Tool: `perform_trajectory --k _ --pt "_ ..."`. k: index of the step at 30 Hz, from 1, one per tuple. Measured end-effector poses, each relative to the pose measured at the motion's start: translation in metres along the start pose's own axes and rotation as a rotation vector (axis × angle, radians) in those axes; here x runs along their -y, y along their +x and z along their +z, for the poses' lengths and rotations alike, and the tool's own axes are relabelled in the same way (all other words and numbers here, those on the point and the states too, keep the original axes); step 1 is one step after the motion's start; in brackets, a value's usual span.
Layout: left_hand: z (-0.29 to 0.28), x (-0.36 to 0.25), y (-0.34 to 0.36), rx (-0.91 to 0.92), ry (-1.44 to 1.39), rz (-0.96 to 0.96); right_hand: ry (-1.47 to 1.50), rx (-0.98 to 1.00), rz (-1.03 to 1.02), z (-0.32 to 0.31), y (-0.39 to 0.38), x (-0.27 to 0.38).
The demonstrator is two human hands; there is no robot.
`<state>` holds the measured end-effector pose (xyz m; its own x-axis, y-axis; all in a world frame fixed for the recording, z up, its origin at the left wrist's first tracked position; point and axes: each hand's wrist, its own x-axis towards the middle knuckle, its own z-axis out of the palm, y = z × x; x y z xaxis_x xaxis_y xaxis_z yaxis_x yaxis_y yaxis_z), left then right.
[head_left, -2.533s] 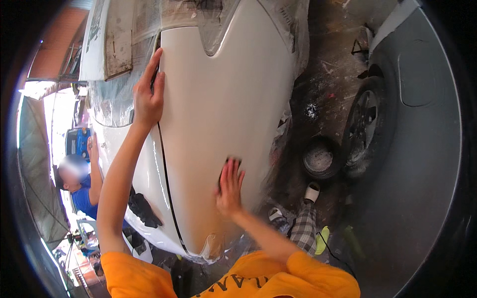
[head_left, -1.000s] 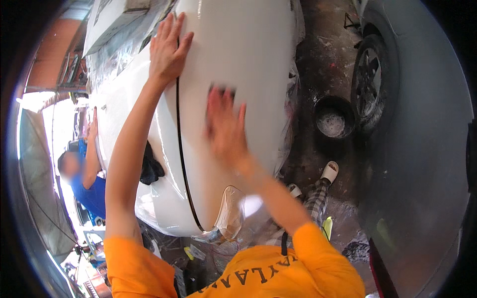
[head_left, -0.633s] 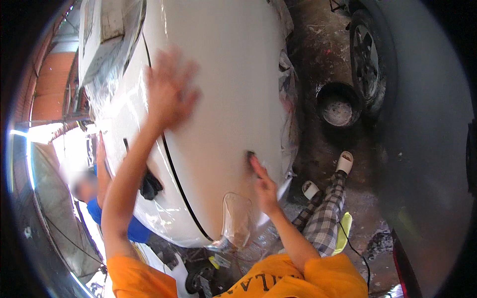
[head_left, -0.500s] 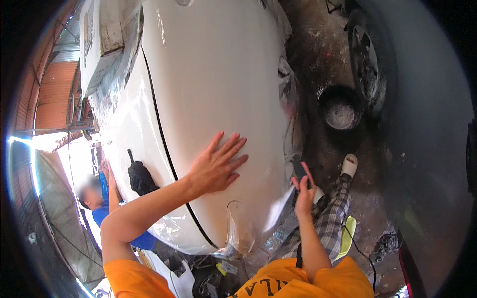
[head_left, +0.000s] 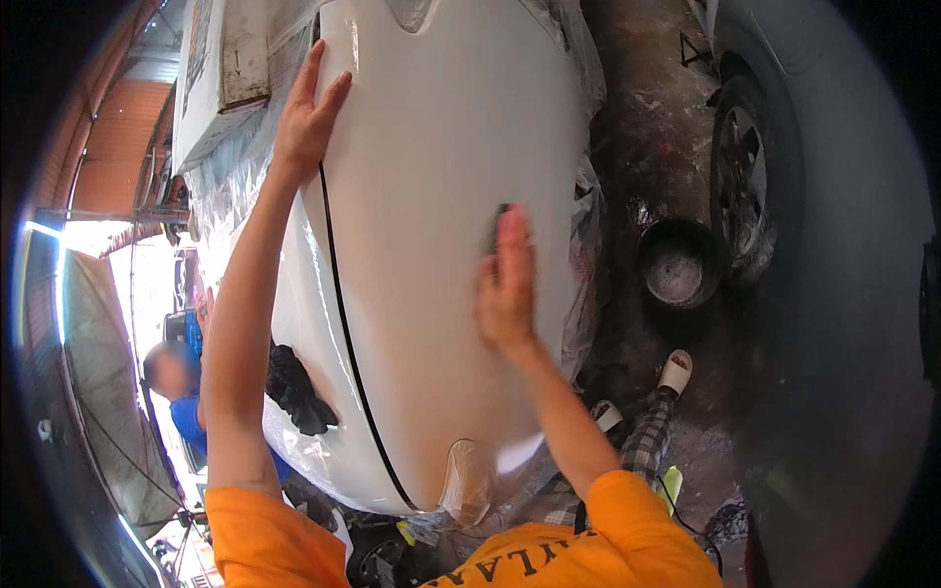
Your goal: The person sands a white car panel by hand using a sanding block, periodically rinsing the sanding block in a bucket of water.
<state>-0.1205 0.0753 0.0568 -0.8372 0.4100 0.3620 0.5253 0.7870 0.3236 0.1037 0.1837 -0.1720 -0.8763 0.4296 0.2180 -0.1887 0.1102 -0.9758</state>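
Note:
A white car panel (head_left: 431, 176) fills the middle, glossy, with a narrow dark gap line running along its left part. My left hand (head_left: 309, 122) rests at the far end of that gap, fingers stretched and apart, holding nothing. Over the right half of the panel, my right hand (head_left: 510, 294) is blurred by motion. Its fingers press a small dark flat block (head_left: 498, 230) against the white surface; most of the block is hidden behind them. A bunched black cloth (head_left: 299, 390) lies left of the gap, beside my left forearm.
Cardboard boxes (head_left: 230, 73) and clear plastic sheeting (head_left: 230, 176) stand at the far left. A black bucket (head_left: 678, 265) with whitish liquid sits on the wet floor near a car wheel (head_left: 742, 181). Another person in blue (head_left: 186, 416) is at the left. A dark car side (head_left: 843, 294) bounds the right.
My left hand has slid far forward and left to the gap. My right hand has brought the dark block from beside the panel's right edge onto the panel.

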Motion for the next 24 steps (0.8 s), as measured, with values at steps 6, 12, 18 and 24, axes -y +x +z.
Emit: perform_trajectory --k 6,12,18,24 --pt "-0.023 0.015 -0.022 -0.028 0.112 -0.038 -0.02 0.266 0.014 0.038 -0.063 0.043" --pt "-0.006 -0.015 0.003 -0.025 0.204 -0.053 -0.11 0.065 0.0 0.041 0.243 -0.005" --pt "-0.02 0.007 -0.016 -0.043 0.328 -0.051 -0.056 0.258 -0.089 0.044 -0.024 0.035" --pt "-0.016 -0.007 -0.006 -0.091 0.348 -0.083 -0.21 0.219 -0.236 0.045 0.131 0.034"
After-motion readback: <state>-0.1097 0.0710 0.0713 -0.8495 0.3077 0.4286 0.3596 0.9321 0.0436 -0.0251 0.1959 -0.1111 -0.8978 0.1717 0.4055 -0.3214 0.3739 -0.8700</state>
